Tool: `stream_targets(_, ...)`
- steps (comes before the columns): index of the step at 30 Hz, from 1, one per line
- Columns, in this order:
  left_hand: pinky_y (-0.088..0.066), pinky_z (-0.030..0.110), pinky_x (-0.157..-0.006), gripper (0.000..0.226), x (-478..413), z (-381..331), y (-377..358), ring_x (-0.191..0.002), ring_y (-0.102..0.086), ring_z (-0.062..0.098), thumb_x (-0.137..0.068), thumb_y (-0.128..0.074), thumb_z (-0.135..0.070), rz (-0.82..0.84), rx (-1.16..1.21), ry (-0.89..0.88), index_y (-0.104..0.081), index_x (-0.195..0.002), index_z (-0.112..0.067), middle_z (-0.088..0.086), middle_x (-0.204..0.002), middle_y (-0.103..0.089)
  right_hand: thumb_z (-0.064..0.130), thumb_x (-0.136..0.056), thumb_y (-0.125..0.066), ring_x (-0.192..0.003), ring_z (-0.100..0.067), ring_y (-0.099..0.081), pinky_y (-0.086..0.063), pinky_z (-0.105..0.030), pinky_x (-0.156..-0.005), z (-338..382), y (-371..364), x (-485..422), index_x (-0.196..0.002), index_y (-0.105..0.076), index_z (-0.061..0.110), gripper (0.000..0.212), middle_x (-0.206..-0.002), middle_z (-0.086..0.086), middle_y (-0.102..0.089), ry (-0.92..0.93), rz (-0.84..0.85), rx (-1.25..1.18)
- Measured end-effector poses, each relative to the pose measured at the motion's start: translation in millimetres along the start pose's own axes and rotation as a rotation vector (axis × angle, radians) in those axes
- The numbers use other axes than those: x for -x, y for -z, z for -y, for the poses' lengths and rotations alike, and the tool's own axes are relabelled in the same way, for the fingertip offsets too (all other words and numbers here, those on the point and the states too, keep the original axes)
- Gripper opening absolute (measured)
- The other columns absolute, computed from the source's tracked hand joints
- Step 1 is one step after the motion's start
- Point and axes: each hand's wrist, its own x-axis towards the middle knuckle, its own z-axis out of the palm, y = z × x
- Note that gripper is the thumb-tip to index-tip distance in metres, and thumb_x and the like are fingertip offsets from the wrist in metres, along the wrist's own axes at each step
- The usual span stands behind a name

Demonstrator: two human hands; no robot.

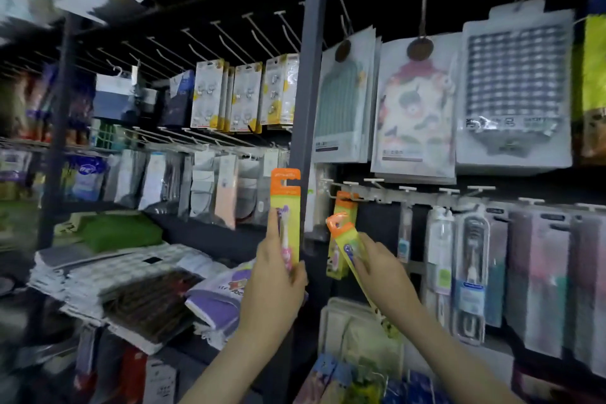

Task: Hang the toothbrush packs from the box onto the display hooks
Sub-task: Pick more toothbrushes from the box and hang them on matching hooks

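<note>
Packs three, left hand one, right hand one, one hanging

1 head camera; faces shelving close up

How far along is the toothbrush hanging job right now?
Done: at least one hung pack is on the hook. In hand: the left hand holds a second pack upright, and the right hand tilts a third pack toward that hook. Left: both held packs need hanging; how many more wait isn't visible.
</note>
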Motion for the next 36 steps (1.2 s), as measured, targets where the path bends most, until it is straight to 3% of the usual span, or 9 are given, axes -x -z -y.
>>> stream_targets(7,-0.047,0.03,-0.064,0.098,-26.4,5.9,-13.1,-0.078,-0.056,0.016,-0.093,-0.057,-0.02,-0.062,-0.046,-0.013,0.024,-0.132,-0.06,0.0,-0.123,-0.047,0.026,-0.102,-0.04,-0.111,-0.028,-0.05,-0.044,-0.034,-0.077,-14.2,-38.6,-65.2,-0.152,-0.018,0.018,0.055,-0.125,-0.012,-0.051,0.013,0.111,0.158)
stream_targets(10,-0.044,0.03,-0.065,0.097,-36.1,12.3,-20.6,-0.099,-0.057,0.023,-0.093,-0.056,-0.02,-0.109,-0.123,-0.037,0.024,-0.132,-0.058,-0.002,-0.136,-0.041,0.017,-0.101,-0.04,-0.11,-0.03,-0.052,-0.046,-0.035,-0.075,-18.9,-51.7,-86.4,-0.147,-0.026,0.014,0.048,-0.126,-0.016,-0.052,-0.061,0.066,0.11)
stream_targets(15,-0.048,0.034,-0.069,0.103,-41.8,26.5,-33.0,-0.09,-0.057,0.023,-0.092,-0.058,-0.021,-0.12,-0.136,-0.024,0.029,-0.127,-0.064,-0.001,-0.12,-0.046,0.014,-0.101,-0.041,-0.095,-0.03,-0.063,-0.05,-0.034,-0.07,-24.6,-77.4,-107.7,-0.126,-0.04,0.004,0.027,-0.114,-0.016,-0.059,-0.089,-0.081,0.037)
stream_targets(19,-0.045,0.033,-0.069,0.103,-40.0,32.2,-38.5,-0.088,-0.056,0.022,-0.092,-0.058,-0.021,-0.115,-0.147,-0.019,0.029,-0.128,-0.063,0.0,-0.117,-0.047,0.019,-0.101,-0.042,-0.092,-0.036,-0.064,-0.051,-0.038,-0.067,-29.7,-89.0,-113.4,-0.123,-0.041,-0.001,0.03,-0.11,-0.02,-0.06,-0.222,-0.117,-0.101)
stream_targets(24,-0.047,0.035,-0.058,0.1,-25.1,33.0,-40.9,-0.089,-0.062,0.023,-0.093,-0.058,-0.023,-0.094,-0.174,-0.072,0.026,-0.13,-0.062,-0.008,-0.147,-0.032,0.018,-0.096,-0.051,-0.117,-0.035,-0.047,-0.044,-0.042,-0.088,-31.6,-89.8,-102.5,-0.139,-0.033,0.001,0.049,-0.129,-0.02,-0.047,-0.202,-0.106,-0.192)
stream_targets(27,-0.049,0.032,-0.052,0.1,-16.3,30.8,-46.7,-0.081,-0.063,0.02,-0.093,-0.057,-0.024,-0.059,-0.169,-0.156,0.026,-0.131,-0.065,-0.007,-0.151,-0.031,0.027,-0.093,-0.058,-0.112,-0.025,-0.052,-0.048,-0.038,-0.089,-15.2,-72.4,-70.6,-0.14,-0.039,0.013,0.052,-0.121,-0.009,-0.053,-0.117,-0.195,-0.539)
stream_targets(31,-0.047,0.025,-0.061,0.093,-11.6,21.0,-61.1,-0.099,-0.06,0.016,-0.093,-0.058,-0.028,0.041,-0.143,-0.12,0.021,-0.128,-0.063,-0.005,-0.146,-0.039,0.03,-0.09,-0.059,-0.102,-0.025,-0.065,-0.052,-0.03,-0.084,9.7,-39.9,-30.5,-0.127,-0.055,0.016,0.04,-0.113,-0.01,-0.067,-0.05,0.223,-1.333)
stream_targets(34,-0.051,0.037,-0.08,0.089,-11.2,16.1,-70.2,-0.112,-0.058,0.018,-0.092,-0.06,-0.026,0.088,-0.114,-0.078,0.009,-0.142,-0.049,-0.006,-0.148,-0.04,0.015,-0.088,-0.059,-0.084,-0.011,-0.066,-0.051,-0.03,-0.081,11.2,-31.5,-22.2,-0.124,-0.057,0.009,0.036,-0.095,0.001,-0.071,0.039,0.328,-1.331)
stream_targets(36,-0.048,0.03,-0.085,0.084,-12.2,16.0,-74.7,-0.118,-0.055,0.015,-0.091,-0.061,-0.023,0.121,-0.129,-0.092,-0.003,-0.152,-0.03,-0.004,-0.148,-0.039,0.004,-0.09,-0.058,-0.073,-0.008,-0.063,-0.049,-0.028,-0.076,9.6,-30.9,-22.4,-0.116,-0.06,0.008,0.026,-0.081,0.004,-0.069,0.016,0.293,-1.327)
